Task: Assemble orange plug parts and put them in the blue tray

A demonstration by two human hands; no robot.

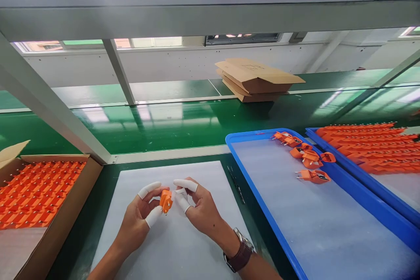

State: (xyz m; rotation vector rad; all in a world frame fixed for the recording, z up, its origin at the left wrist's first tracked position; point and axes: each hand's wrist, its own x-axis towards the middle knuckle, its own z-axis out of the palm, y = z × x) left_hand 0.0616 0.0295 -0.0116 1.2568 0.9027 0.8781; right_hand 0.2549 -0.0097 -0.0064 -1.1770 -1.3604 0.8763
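My left hand [140,215] pinches a small orange plug [166,201] between its thumb and fingers, with the plug's pin end pointing down. Close on the plug's right side, my right hand [201,206] is closed on a thin white cloth [180,201], partly hidden by the fingers. Whether the cloth touches the plug I cannot tell. White finger covers sit on the thumb and a finger of each hand. Both hands are above a white sheet [170,253] on the green bench.
A cardboard box [70,199] with rows of orange plugs stands at left. To the right, a blue tray [262,218] bears several loose orange plugs [313,176]; beside it, another blue tray [367,190] holds many more. Dark tweezers [236,186] lie between sheet and tray. Folded cartons [256,81] sit behind.
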